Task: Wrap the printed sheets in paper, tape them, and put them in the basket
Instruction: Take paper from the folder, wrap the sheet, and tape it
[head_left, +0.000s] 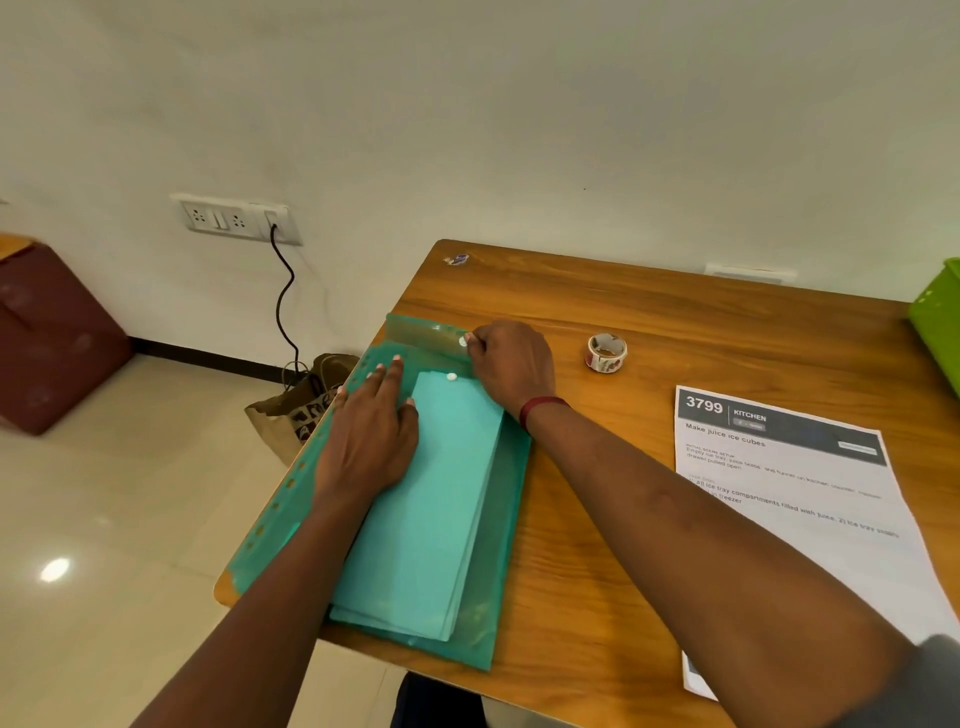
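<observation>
The flap (426, 335) of the green folder (493, 545) is pinched by the right hand (511, 364), fingers curled. The left hand (371, 434) is laid flat on it, fingers straight and slightly spread. Rightward on the table (597, 519) are set a tape roll (606, 353), the printed sheet (789, 493) and the basket (937, 317).

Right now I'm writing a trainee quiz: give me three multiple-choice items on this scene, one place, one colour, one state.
1. Where is the tape roll? A) floor B) on the table, right of the folder C) in a basket
2. Folder colour? A) red B) green C) black
3. The left hand is: A) flat on the folder B) clenched in air C) holding tape
Answers: B, it stands on the wood; B, translucent green; A, fingers straight on it.
</observation>
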